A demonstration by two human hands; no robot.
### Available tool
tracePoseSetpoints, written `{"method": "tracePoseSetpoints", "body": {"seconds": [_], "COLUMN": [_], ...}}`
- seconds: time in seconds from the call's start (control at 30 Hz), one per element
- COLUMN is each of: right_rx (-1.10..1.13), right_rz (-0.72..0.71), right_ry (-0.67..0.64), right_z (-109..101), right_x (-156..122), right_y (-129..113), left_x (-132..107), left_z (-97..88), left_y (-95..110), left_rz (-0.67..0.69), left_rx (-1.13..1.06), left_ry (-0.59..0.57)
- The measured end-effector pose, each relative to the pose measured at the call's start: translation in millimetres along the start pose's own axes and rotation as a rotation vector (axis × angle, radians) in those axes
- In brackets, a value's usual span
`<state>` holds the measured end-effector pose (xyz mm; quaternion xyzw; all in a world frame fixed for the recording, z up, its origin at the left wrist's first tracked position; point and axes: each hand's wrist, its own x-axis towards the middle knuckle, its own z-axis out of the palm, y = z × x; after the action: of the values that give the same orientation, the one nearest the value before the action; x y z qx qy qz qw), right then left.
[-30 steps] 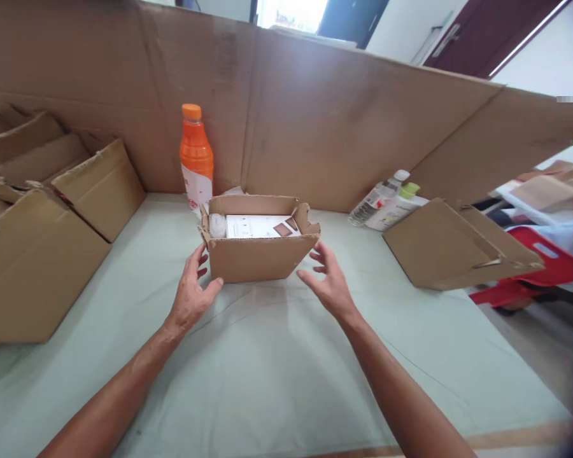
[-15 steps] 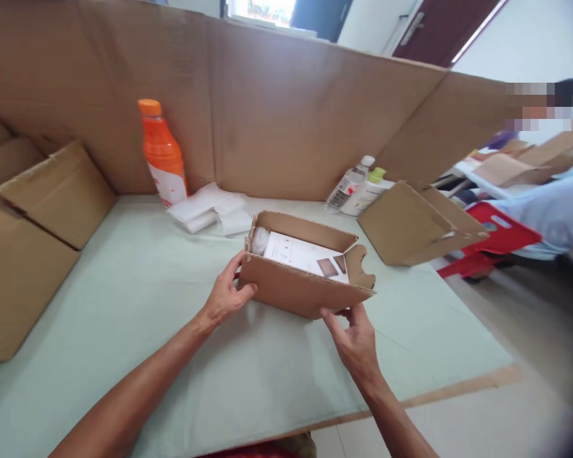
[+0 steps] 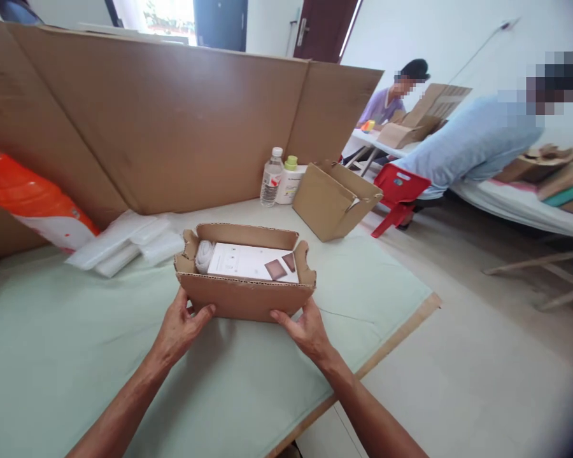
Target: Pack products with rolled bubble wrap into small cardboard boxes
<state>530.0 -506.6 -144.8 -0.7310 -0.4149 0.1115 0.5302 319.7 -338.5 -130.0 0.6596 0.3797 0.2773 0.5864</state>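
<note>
Between my hands is a small open cardboard box [image 3: 243, 299], its long side facing me. Inside it lie a white printed carton [image 3: 248, 259] with brown squares on top and, at the left end, a roll of clear wrap [image 3: 204, 256]. My left hand [image 3: 182, 324] grips the box's lower left corner, thumb on the front face. At the lower right corner my right hand [image 3: 305, 324] holds it the same way. The fingers behind and under the box are partly hidden.
Clear plastic packets [image 3: 124, 245] lie at the left beside a leaning orange bottle [image 3: 33, 203]. Behind stand a water bottle [image 3: 271, 178], a white bottle with green cap [image 3: 291, 181] and another open cardboard box [image 3: 332, 200]. A cardboard screen [image 3: 195, 127] borders the table. Two people sit at the right.
The view has swung right, bringing the co-workers in more fully. The box has turned more squarely towards me, still held in both hands.
</note>
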Motion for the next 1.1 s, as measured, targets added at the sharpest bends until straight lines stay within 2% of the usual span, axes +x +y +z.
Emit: {"method": "tracePoseSetpoints", "body": {"seconds": [0.07, 0.13, 0.23, 0.33, 0.4, 0.47, 0.53, 0.6, 0.7, 0.83, 0.97, 1.1], "right_rx": [-0.054, -0.125, -0.225, -0.278, -0.272, -0.264, -0.274, -0.287, -0.272, -0.173, -0.074, -0.08], "right_rz": [0.03, 0.092, 0.217, 0.312, 0.335, 0.344, 0.345, 0.319, 0.233, 0.19, 0.232, 0.36], "right_ry": [0.092, 0.195, 0.358, 0.545, 0.665, 0.733, 0.745, 0.73, 0.682, 0.608, 0.564, 0.526], "right_z": [-28, -64, -120, -163, -180, -190, -194, -194, -192, -185, -175, -164], "right_x": [-1, -4, -16, -31, -38, -39, -35, -28, -17, -10, -19, -40], "right_y": [16, 35, 61, 77, 82, 85, 88, 93, 104, 122, 134, 129], "left_x": [19, 38, 64, 85, 98, 111, 124, 136, 148, 148, 119, 66], "left_z": [32.9, 73.9, 144.8, 217.6, 261.8, 299.2, 327.7, 346.1, 355.4, 340.6, 300.9, 234.7], "left_y": [5, 11, 21, 32, 36, 39, 38, 35, 29, 18, 2, -20], "left_rz": [0.049, 0.122, 0.236, 0.307, 0.311, 0.289, 0.253, 0.216, 0.177, 0.196, 0.295, 0.41], "left_rx": [-0.009, -0.035, -0.096, -0.13, -0.134, -0.115, -0.075, -0.021, 0.073, 0.173, 0.225, 0.252], "left_ry": [-0.093, -0.207, -0.377, -0.545, -0.629, -0.643, -0.6, -0.537, -0.447, -0.398, -0.453, -0.53]}}
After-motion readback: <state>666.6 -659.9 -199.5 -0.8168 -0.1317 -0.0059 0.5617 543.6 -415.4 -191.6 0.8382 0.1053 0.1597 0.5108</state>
